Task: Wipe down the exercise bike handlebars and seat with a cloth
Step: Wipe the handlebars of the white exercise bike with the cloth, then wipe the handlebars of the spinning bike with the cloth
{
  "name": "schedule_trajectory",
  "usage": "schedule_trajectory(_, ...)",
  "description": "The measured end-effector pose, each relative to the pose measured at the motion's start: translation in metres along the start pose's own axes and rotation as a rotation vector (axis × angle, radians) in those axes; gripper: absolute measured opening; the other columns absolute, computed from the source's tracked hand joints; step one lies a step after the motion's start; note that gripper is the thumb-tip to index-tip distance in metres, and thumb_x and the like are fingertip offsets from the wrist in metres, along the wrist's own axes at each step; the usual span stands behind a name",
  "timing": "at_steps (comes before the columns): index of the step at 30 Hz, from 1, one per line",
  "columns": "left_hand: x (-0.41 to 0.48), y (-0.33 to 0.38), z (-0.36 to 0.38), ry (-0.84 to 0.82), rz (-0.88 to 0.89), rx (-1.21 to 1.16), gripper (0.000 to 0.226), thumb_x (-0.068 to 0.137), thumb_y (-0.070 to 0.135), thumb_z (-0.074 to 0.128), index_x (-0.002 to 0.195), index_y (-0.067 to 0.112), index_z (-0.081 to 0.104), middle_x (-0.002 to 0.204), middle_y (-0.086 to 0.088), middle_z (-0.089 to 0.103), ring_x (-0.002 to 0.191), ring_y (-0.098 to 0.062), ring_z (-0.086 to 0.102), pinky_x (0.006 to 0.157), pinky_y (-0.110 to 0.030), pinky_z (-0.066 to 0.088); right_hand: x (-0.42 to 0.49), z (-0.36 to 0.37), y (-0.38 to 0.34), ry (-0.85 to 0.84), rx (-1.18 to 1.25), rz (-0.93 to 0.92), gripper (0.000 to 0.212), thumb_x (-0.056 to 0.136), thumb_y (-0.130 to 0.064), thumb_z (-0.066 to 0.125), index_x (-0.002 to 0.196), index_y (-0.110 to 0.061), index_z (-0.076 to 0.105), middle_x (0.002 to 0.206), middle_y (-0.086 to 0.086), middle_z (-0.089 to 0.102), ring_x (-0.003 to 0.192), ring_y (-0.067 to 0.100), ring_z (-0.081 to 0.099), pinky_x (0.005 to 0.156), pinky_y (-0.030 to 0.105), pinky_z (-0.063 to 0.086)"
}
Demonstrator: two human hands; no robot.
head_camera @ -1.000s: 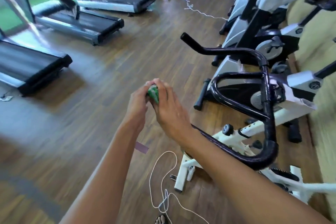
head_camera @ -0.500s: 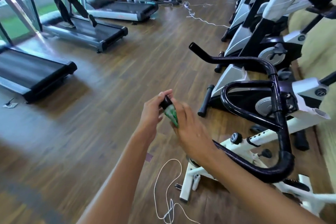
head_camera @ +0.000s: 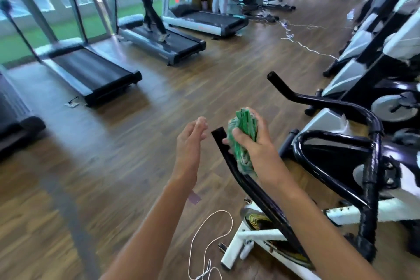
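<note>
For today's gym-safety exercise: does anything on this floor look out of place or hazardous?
Yes. A loose white cord lies looped on the wooden floor beside the exercise bike, and another white cable trails across the walkway farther back. Both look like trip hazards.

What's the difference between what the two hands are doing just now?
The right hand grips a bunched green cloth against the near handlebar end; the left hand holds nothing. The right hand's fingers curl round the cloth; the left hand's fingers are straight. The right hand meets the bar through the cloth; the left hand is clear of it. Both are bare and raised at about the same height.
</note>
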State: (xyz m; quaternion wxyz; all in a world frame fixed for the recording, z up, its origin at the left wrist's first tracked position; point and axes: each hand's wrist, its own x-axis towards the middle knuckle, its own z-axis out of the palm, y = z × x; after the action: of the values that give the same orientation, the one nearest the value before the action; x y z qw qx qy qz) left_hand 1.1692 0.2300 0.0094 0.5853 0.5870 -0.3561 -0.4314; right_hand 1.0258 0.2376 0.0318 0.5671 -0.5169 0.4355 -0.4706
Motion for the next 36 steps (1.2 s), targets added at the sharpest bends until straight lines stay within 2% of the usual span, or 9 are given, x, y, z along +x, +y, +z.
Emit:
schedule_trajectory(2,-0.010,0.014,-0.012,0.049,0.023,-0.050,0.031,0.099,0.042,0.051,0.106,0.017,0.068,0.102,0.004,0.069,0.088,-0.009,0.064,0.078,-0.023,0.049,0.008,0.027,-0.009,-0.110,0.329,0.200,0.039,0.091,-0.025,0.067,0.128,-0.021,0.057,0.113,0.015,0.072,0.097,0.028,0.071,0.087,0.042,0.057)
schedule_trajectory(4,-0.022,0.031,-0.029,0.074,0.054,-0.102,0.028,0.099,0.039,0.052,0.102,0.014,0.065,0.086,0.003,0.063,0.064,-0.001,0.057,0.059,-0.016,0.045,0.007,0.056,-0.012,-0.212,0.515,0.385,0.037,0.085,-0.033,0.069,0.111,-0.006,0.071,0.103,0.020,0.073,0.088,0.028,0.069,0.087,0.040,0.055)
schedule_trajectory(8,-0.046,0.045,-0.080,0.081,-0.019,-0.251,0.032,0.081,0.049,0.061,0.081,0.020,0.075,0.082,0.001,0.073,0.073,-0.012,0.070,0.073,-0.031,0.057,-0.004,0.112,-0.001,-0.394,0.683,0.591,0.020,0.087,-0.019,0.065,0.100,-0.007,0.074,0.093,0.012,0.073,0.080,0.023,0.069,0.081,0.034,0.053)
schedule_trajectory(11,-0.065,0.040,-0.122,0.124,-0.091,-0.395,0.025,0.075,0.043,0.067,0.073,0.022,0.080,0.086,-0.008,0.073,0.076,-0.019,0.072,0.072,-0.032,0.059,-0.019,0.154,0.013,-0.440,0.629,0.642,0.016,0.089,-0.010,0.057,0.090,-0.007,0.072,0.083,0.010,0.073,0.070,0.021,0.069,0.069,0.031,0.054)
schedule_trajectory(16,-0.106,0.009,-0.186,0.269,-0.193,-0.606,0.049,0.081,0.031,0.071,0.117,-0.002,0.067,0.110,-0.022,0.069,0.091,-0.029,0.071,0.079,-0.039,0.061,-0.056,0.214,0.035,-0.529,0.519,0.677,0.020,0.091,-0.006,0.055,0.104,-0.002,0.070,0.094,0.016,0.072,0.077,0.025,0.071,0.065,0.033,0.058)
schedule_trajectory(21,-0.162,-0.018,-0.221,0.445,-0.214,-0.772,0.044,0.082,0.039,0.066,0.105,0.002,0.074,0.110,-0.021,0.071,0.094,-0.030,0.071,0.082,-0.040,0.060,-0.108,0.240,0.057,-0.626,0.322,0.665,0.023,0.088,-0.003,0.066,0.111,-0.001,0.066,0.095,0.017,0.075,0.084,0.028,0.074,0.066,0.035,0.059)
schedule_trajectory(27,-0.240,-0.040,-0.223,0.663,-0.210,-0.786,0.060,0.089,0.051,0.056,0.121,0.001,0.067,0.114,-0.021,0.070,0.101,-0.031,0.069,0.084,-0.041,0.059,-0.159,0.231,0.072,-1.019,0.231,0.889,0.041,0.085,-0.025,0.072,0.120,-0.006,0.068,0.117,0.018,0.071,0.106,0.031,0.071,0.088,0.042,0.058)
schedule_trajectory(30,-0.280,-0.052,-0.215,0.741,-0.219,-0.774,0.062,0.091,0.054,0.052,0.124,0.003,0.066,0.119,-0.021,0.068,0.105,-0.032,0.067,0.084,-0.041,0.059,-0.185,0.221,0.080,-1.127,0.191,0.904,0.038,0.088,-0.023,0.068,0.123,-0.009,0.067,0.118,0.015,0.072,0.108,0.028,0.070,0.086,0.038,0.059)
schedule_trajectory(36,-0.340,-0.067,-0.195,0.836,-0.243,-0.836,0.067,0.088,0.054,0.054,0.130,0.003,0.062,0.125,-0.022,0.066,0.115,-0.035,0.064,0.092,-0.044,0.056,-0.234,0.190,0.090,-1.121,0.088,0.785,0.029,0.090,-0.012,0.067,0.118,-0.005,0.068,0.109,0.012,0.075,0.100,0.022,0.073,0.072,0.024,0.057)
